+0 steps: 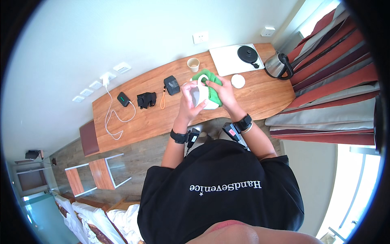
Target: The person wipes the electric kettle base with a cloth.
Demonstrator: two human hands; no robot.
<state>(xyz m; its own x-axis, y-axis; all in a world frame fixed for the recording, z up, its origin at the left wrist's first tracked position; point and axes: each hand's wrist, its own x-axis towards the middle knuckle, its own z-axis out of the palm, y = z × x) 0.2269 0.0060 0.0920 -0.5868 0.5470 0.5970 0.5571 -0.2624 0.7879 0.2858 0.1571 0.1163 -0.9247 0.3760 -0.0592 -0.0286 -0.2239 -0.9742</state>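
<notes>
Above the wooden desk, both hands hold a white ceramic mug (203, 93), tilted with its handle pointing towards the wall. My left hand (190, 99) grips the mug's rim and side, thumb on its outside. A green cloth (215, 94) lies against the mug's other side, pressed there by my right hand (224, 91), whose fingertips reach the handle. A round white lid or coaster (238, 81) rests on the desk just right of my right hand. Behind the cloth, nearer the wall, stands a paper cup (193, 64). The mug's inside is only partly visible.
On the desk (259, 94) are a white tray (225, 62) bearing a black kettle base (247, 54), and a steel electric kettle (278, 65) at the right end. Leftward lie a black case (172, 85) with an orange strap, black fabric (146, 100) and a power bank (123, 99) with a white cable.
</notes>
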